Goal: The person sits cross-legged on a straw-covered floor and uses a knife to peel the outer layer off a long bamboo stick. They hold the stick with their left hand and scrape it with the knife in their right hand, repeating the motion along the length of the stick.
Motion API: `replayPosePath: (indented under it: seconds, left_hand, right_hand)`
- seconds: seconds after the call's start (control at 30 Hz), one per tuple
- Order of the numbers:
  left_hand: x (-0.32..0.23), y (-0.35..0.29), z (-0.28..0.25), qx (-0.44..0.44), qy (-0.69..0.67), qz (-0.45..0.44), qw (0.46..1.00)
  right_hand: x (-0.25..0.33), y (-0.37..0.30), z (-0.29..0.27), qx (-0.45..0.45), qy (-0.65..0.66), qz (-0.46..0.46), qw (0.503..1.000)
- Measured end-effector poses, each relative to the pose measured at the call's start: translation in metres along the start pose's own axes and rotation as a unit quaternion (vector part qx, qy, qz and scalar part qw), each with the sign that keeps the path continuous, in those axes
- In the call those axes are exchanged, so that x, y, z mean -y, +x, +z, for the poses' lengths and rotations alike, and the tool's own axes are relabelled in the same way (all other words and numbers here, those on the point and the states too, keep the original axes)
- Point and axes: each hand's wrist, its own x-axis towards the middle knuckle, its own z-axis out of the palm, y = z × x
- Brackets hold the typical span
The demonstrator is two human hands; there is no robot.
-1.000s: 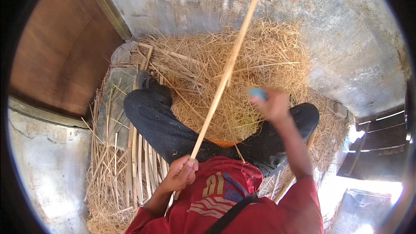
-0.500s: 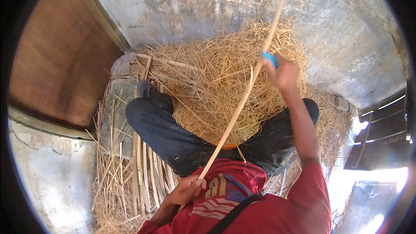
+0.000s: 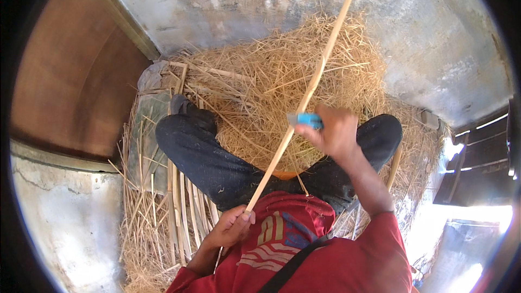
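Note:
A long, pale bamboo strip [image 3: 311, 88] slants from my lap up to the upper right, past the top of the view. Its lower end is gripped by my left hand [image 3: 232, 227], close to my red shirt. My right hand [image 3: 337, 133] is closed round a blue-handled knife [image 3: 309, 120], whose short blade lies against the strip about midway along the part in view. A thin curled shaving [image 3: 302, 184] hangs near my lap. Between my bent legs, part of an orange object [image 3: 285, 174] shows; I cannot make out its kind.
A heap of straw-like shavings [image 3: 282, 70] fills the space ahead of my legs, up against a stained wall [image 3: 244, 8]. Several cut strips [image 3: 182, 214] lie beside my left leg. A brown panel [image 3: 81, 76] stands at the left; a grey block [image 3: 430, 120] sits at the right.
My right hand and the knife have moved down along the strip, toward me and to the left. The left hand keeps its grip at the lower end, slightly higher.

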Motion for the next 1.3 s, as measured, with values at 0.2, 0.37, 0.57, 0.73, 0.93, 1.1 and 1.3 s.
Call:
replayPosePath:
  seconds: [0.2, 0.37, 0.57, 0.73, 0.93, 1.1, 1.3]
  left_hand:
    - [0.007, -0.005, 0.001, -0.042, 0.087, 0.024, 0.995]
    - [0.006, -0.011, 0.006, -0.036, 0.097, 0.013, 0.994]
    - [0.006, -0.037, 0.008, 0.015, 0.245, 0.05, 0.968]
    - [0.011, 0.013, 0.006, -0.056, 0.014, 0.078, 0.995]
    - [-0.001, 0.019, -0.002, -0.031, 0.014, 0.109, 0.993]
    - [-0.002, 0.024, 0.005, -0.029, 0.098, 0.112, 0.988]
    - [-0.027, 0.047, 0.029, -0.024, 0.147, 0.189, 0.971]
  right_hand:
    - [-0.02, 0.018, -0.009, 0.02, -0.063, 0.004, 0.998]
    - [-0.045, 0.02, -0.001, 0.047, -0.129, -0.015, 0.99]
    - [-0.159, 0.037, -0.032, -0.071, -0.119, 0.299, 0.944]
    - [-0.096, -0.013, -0.008, -0.045, 0.265, 0.309, 0.912]
    - [-0.001, -0.011, 0.005, 0.021, 0.437, 0.19, 0.879]
    - [0.031, 0.022, -0.015, 0.065, 0.494, 0.263, 0.826]
    - [0.019, 0.026, 0.002, 0.07, 0.585, 0.307, 0.747]
